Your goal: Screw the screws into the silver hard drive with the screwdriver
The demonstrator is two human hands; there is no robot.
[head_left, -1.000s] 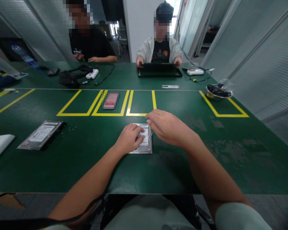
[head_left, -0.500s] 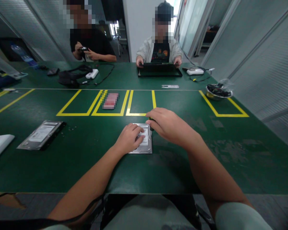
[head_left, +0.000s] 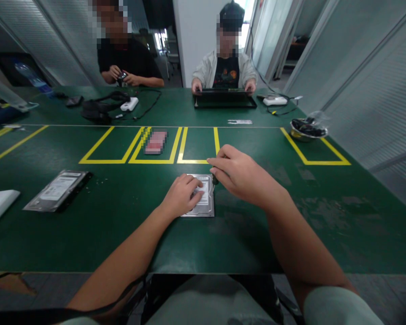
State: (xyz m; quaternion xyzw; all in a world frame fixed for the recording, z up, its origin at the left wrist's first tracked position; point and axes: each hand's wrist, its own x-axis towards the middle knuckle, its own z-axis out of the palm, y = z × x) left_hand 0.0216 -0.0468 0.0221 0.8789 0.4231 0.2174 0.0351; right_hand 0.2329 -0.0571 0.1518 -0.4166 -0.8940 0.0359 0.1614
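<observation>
A silver hard drive [head_left: 207, 206] with a white label lies flat on the green table in front of me. My left hand [head_left: 182, 194] rests on its left part, thumb and fingers apart on top. Above the drive's upper right corner, my right hand [head_left: 228, 169] is closed around a small dark-handled screwdriver [head_left: 215, 176]. Most of that tool, including its tip, is hidden by the fingers.
To the left lie a bagged hard drive [head_left: 59, 189], small scattered bits [head_left: 101, 182] and a white object [head_left: 0, 205]. A bowl of dark parts [head_left: 308, 130] stands at the right. Across the table, one person [head_left: 225, 72] holds a black panel [head_left: 225, 97]; another [head_left: 128, 61] handles a small device.
My right hand has turned and lifted slightly at the drive's corner, its fingers shifting on the screwdriver. The left hand and the drive have stayed in place.
</observation>
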